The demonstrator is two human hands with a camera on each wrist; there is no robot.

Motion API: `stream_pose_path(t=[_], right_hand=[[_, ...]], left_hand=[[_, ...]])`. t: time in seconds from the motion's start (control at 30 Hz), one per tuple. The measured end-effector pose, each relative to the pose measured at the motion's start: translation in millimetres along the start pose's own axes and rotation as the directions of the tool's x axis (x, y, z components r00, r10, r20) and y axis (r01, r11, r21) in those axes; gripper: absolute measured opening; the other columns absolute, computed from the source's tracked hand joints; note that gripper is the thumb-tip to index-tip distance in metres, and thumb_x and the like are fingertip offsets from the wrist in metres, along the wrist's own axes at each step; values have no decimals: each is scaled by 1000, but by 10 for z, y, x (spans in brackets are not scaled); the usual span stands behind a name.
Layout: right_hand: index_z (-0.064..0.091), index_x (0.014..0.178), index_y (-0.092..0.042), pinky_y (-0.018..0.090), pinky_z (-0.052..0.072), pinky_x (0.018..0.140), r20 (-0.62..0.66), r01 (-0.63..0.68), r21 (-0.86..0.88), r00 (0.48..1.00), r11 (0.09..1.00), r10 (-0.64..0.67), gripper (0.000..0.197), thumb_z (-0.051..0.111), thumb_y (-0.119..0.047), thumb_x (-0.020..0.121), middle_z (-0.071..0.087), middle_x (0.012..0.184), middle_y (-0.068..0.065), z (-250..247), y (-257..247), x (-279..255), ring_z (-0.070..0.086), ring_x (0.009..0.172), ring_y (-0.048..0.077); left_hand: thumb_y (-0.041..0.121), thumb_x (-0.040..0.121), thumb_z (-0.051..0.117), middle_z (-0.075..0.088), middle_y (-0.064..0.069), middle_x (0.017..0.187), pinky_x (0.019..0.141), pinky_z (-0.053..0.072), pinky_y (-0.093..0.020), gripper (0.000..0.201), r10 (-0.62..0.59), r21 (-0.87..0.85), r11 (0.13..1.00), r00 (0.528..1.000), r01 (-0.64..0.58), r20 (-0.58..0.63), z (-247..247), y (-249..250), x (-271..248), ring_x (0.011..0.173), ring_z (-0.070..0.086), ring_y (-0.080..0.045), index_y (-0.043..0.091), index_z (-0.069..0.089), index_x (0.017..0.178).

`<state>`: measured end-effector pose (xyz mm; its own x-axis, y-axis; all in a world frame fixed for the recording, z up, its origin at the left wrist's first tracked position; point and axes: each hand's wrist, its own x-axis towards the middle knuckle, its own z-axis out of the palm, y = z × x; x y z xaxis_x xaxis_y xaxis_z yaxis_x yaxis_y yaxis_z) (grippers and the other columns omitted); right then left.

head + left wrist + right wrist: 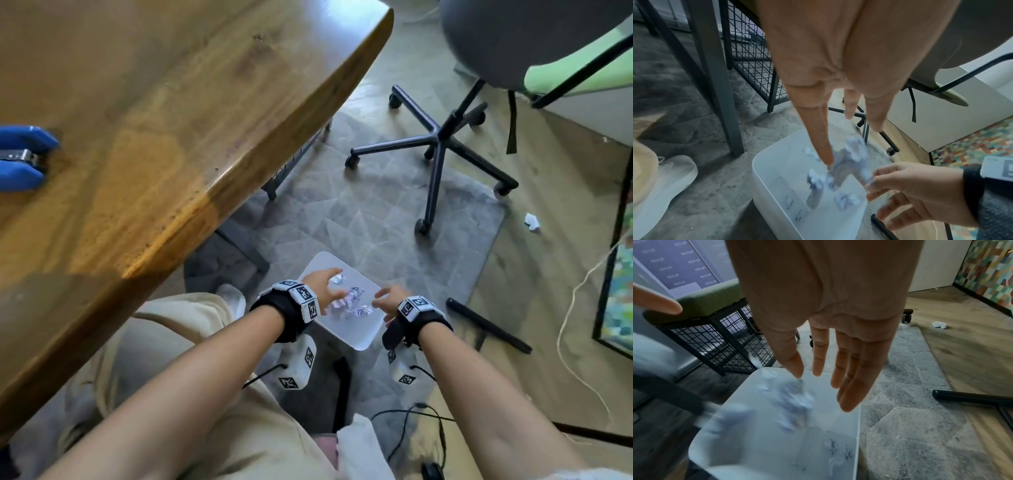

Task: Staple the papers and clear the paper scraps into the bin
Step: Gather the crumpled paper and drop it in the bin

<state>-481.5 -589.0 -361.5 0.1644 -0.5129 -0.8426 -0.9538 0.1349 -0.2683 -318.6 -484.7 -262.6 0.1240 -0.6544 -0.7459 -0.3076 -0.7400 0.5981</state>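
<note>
Grey patterned rug [359,212] carries a white rectangular plastic bin [356,337]; left hand [322,286] and right hand [390,298] hover over it, fingers spread, crumpled white paper scraps [346,303] dropping in. 1 scrap [532,221] remains on the floor; stapling can't be judged

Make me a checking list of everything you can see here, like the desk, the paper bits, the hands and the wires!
Surface: wooden desk, bare where visible; grey rug below.
Job's things: crumpled paper scraps blurred in the air over the white bin; blue stapler at the desk's left edge; papers not in view.
Clutter: one scrap on floor beyond the rug, outside the bin.
Grippers: left hand and right hand both above the bin, fingers straight, holding nothing.
Cables: black cable by the person's legs; pale cord on the floor at right.
Surroundings: office chair, framed colourful picture against the wall, shoe.
</note>
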Motion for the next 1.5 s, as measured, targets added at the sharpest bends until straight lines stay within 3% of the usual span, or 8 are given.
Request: stream_pose_path(t=[0.17,0.3,0.6,0.73,0.97,1.1,1.27,1.5], right_hand=[[62,91,-19,41,54,80,-37,15,-23,999,1000,-15,12,60,-18,79,62,93,7,6,-1,35,67,85,31],[60,79,-22,42,56,83,-14,36,-80,999,996,-37,10,56,-12,78,63,83,4,7,-38,-36,69,88,32],[62,117,-11,16,42,51,35,188,-325,982,927,-187,33,51,-10,86,62,84,1,-142,-525,-549,56,77,22],[59,119,-17,25,46,83,78,328,-513,938,793,-338,32,56,-21,87,64,119,7,-226,-849,-931,60,106,25],[62,109,-22,29,49,84,149,542,-659,773,521,-617,21,55,-26,89,67,110,3,-489,-1670,-1939,61,97,23],[66,98,-20,22,42,71,183,636,-710,582,303,-792,15,57,-26,88,67,95,-3,-563,-2188,-2730,55,79,14],[64,84,-27,12,39,59,252,715,-693,360,92,-898,6,63,-33,84,59,70,-16,-400,-2755,-3439,53,64,-1],[53,112,-19,22,33,69,451,736,-665,262,-125,-853,40,69,-35,79,55,97,-7,396,-3270,-3705,51,80,13]], left_hand=[[17,96,50,41,-13,146,100,37,-27,53,16,219,976,997,1,-77,-125,-102,68,125,50,-32,15,33,146],[14,94,51,46,-11,142,102,32,-23,50,-16,252,967,994,44,-111,-244,-198,32,129,47,-24,17,40,142],[19,88,59,55,-8,135,98,41,-24,48,-16,242,969,988,54,-156,-457,-208,-204,120,55,-22,23,50,134],[18,90,58,54,-8,135,94,42,-24,45,67,259,966,980,-16,-189,-585,-71,-448,120,54,-23,19,50,134],[15,90,53,60,-8,115,76,43,-23,39,199,348,932,945,-101,-259,-858,84,-1205,110,58,-26,15,50,129],[17,89,54,62,-7,119,91,50,-33,40,312,378,903,917,-204,-250,-1055,139,-1865,109,60,-23,16,51,129],[17,89,57,66,-1,109,74,44,-20,33,444,418,859,836,-296,-321,-1383,9,-2803,89,57,-14,20,58,122],[30,86,62,53,2,99,83,47,-29,28,309,420,907,719,-26,-622,-1815,-839,-3797,86,53,-12,22,58,113]])
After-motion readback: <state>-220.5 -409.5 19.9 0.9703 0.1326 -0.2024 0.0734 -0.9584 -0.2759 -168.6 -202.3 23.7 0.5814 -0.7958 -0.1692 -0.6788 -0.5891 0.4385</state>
